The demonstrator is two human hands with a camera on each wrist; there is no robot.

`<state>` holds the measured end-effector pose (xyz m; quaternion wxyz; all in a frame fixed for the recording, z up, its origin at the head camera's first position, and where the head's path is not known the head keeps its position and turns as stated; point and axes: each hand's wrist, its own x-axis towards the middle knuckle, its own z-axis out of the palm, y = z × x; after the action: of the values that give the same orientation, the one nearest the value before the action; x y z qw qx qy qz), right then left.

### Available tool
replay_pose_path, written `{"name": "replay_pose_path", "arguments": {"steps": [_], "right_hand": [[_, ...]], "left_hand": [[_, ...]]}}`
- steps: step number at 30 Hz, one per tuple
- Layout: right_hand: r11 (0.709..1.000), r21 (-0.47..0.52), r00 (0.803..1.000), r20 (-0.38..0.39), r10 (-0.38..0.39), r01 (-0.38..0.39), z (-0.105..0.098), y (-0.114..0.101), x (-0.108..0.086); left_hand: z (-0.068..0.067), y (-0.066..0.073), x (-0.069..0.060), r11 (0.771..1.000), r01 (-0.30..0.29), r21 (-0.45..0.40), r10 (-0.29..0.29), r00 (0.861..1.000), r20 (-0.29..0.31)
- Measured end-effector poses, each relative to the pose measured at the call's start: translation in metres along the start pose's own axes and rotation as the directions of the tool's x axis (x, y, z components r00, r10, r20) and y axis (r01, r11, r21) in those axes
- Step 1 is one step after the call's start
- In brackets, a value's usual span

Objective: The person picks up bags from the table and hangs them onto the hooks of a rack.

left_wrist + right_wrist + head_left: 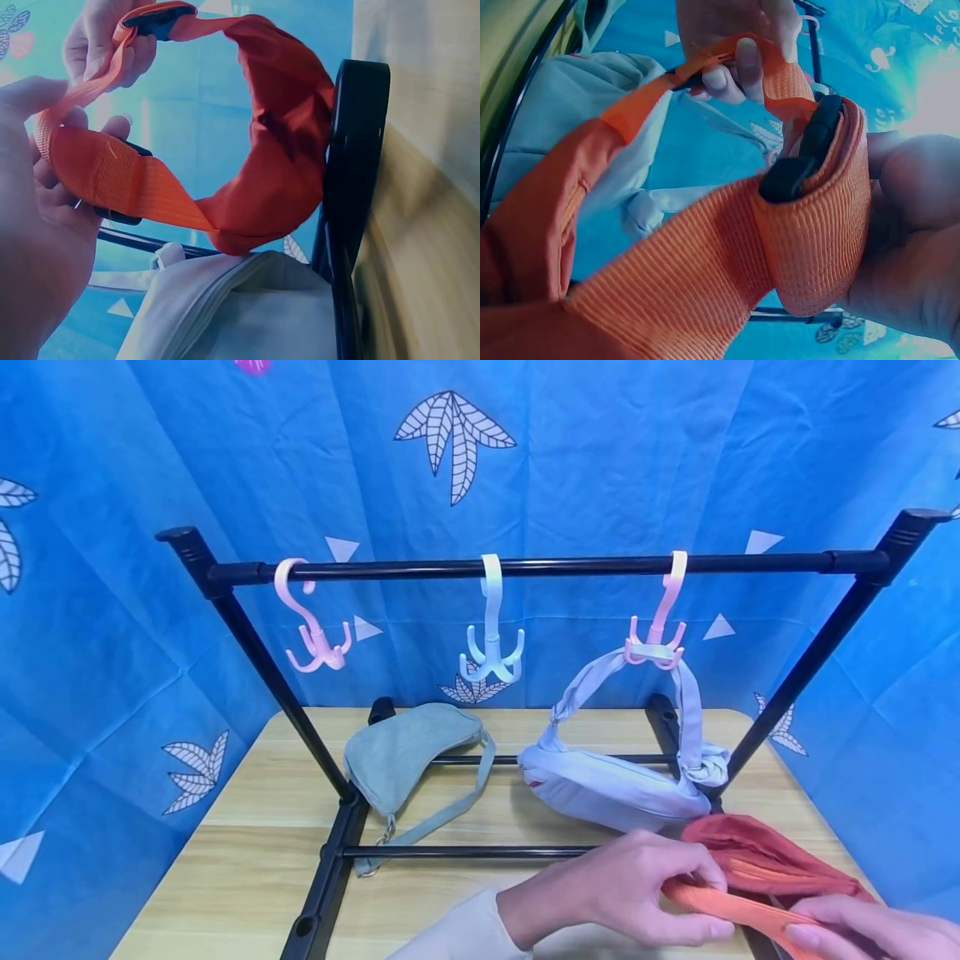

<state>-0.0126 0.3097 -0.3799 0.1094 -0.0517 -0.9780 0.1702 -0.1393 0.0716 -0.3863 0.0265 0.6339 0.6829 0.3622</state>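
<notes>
Blue curtain (615, 452) behind, wood table (225, 877) below. Left hand (622, 893) pinches orange strap (720, 903), right hand (885, 931) grips it too. Red bag (765, 842) at right front of rack (585, 567), beside pale bag (615, 785). Only wrist views show black buckles (826, 127); head view gets all three hooks (492, 647).

at the lower right of the head view you have a red bag (772, 847) of matt cloth, its orange strap (723, 906) ribbed webbing. across the upper middle you see a smooth, plastic-looking blue hook (492, 610) on a glossy black bar (585, 567); below, a wood-grain tabletop (225, 860); at the top, a creased cloth backdrop (600, 460).
</notes>
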Motion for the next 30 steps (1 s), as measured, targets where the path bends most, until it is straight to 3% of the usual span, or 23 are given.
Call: {"name": "replay_pose_path", "arguments": {"steps": [2,5,8,11,16,21,26,30], "right_hand": [[0.999,0.04,1.0,-0.023,-0.014,0.015,0.0,0.001,-0.001],[0.99,0.105,0.989,-0.129,-0.076,0.09,0.0,0.001,-0.002],[0.978,0.138,0.974,-0.19,-0.127,0.154,-0.002,-0.001,-0.001],[0.977,0.124,0.966,-0.216,-0.142,0.171,-0.006,-0.003,0.002],[0.992,0.057,0.987,-0.115,-0.11,0.117,-0.012,-0.008,0.008],[0.992,0.037,0.993,-0.014,-0.117,0.117,-0.013,-0.014,0.016],[0.996,0.042,0.978,0.188,-0.091,0.084,-0.015,-0.02,0.027],[0.991,0.072,0.961,0.247,-0.125,0.111,-0.015,-0.028,0.035]], "left_hand": [[-0.002,0.002,-0.001,1.0,0.023,-0.021,-0.022,0.999,0.025],[-0.005,0.005,-0.002,0.999,0.032,-0.028,-0.031,0.999,0.032],[-0.007,0.007,-0.004,1.0,0.011,-0.02,-0.011,1.0,-0.012],[-0.008,0.007,-0.007,1.0,-0.019,-0.02,0.018,0.997,-0.07],[-0.014,0.009,-0.011,1.0,-0.014,-0.003,0.014,0.994,-0.104],[-0.022,0.009,-0.02,1.0,0.026,0.006,-0.025,0.991,-0.128],[-0.03,0.007,-0.03,0.997,0.057,0.06,-0.047,0.987,-0.153],[-0.037,0.006,-0.039,0.989,0.063,0.135,-0.038,0.983,-0.179]]}}
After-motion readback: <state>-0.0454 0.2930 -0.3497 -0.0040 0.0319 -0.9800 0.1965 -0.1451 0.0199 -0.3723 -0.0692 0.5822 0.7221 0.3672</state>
